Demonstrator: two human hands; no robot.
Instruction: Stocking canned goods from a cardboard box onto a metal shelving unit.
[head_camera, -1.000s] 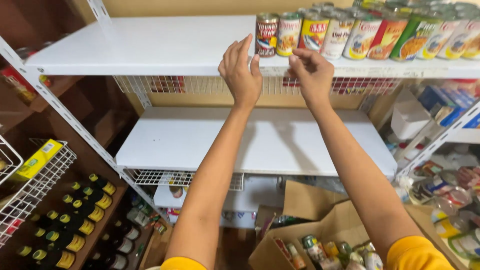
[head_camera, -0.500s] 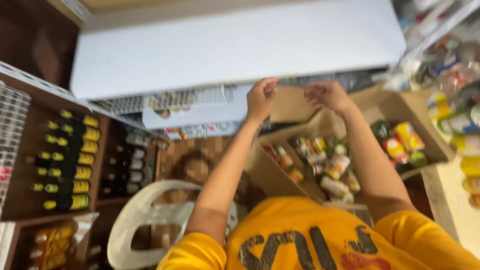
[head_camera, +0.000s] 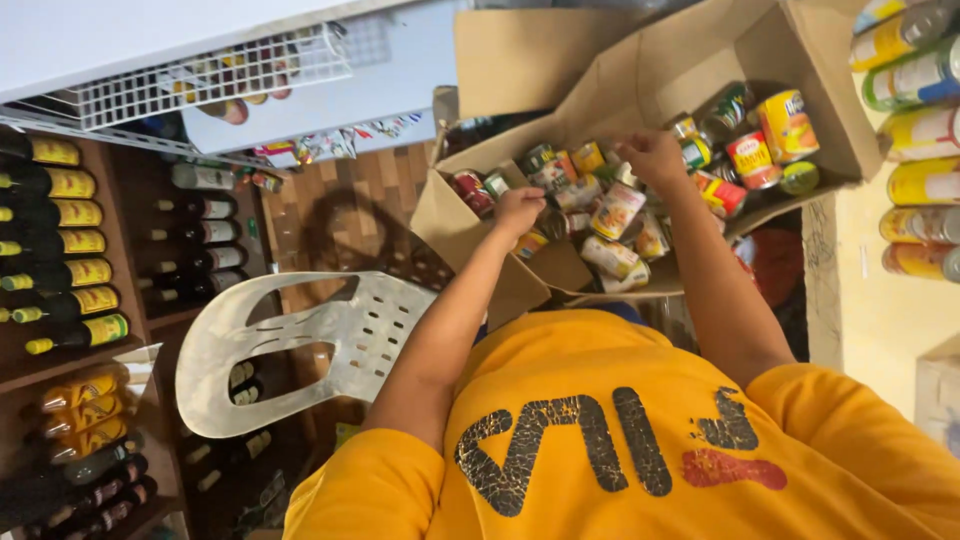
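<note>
Crowded shop corner, seen from above. At upper left, a white shelf (head_camera: 120, 35) edged with wire mesh (head_camera: 215, 75). Down the left side, dark wooden racks (head_camera: 140, 330) lined with yellow-labelled bottles (head_camera: 60, 240). At centre left, a pale plastic chair (head_camera: 300, 350) over brown wood-plank floor (head_camera: 370, 190). Along the right edge, stacked cans (head_camera: 915, 130) against a yellow wall (head_camera: 880, 320). Warm indoor light throughout.

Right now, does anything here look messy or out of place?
Yes. The cans lie jumbled on their sides in the cardboard box where both hands reach, left hand and right hand. A grey plastic chair appears tipped over beside the bottle shelves.
</note>
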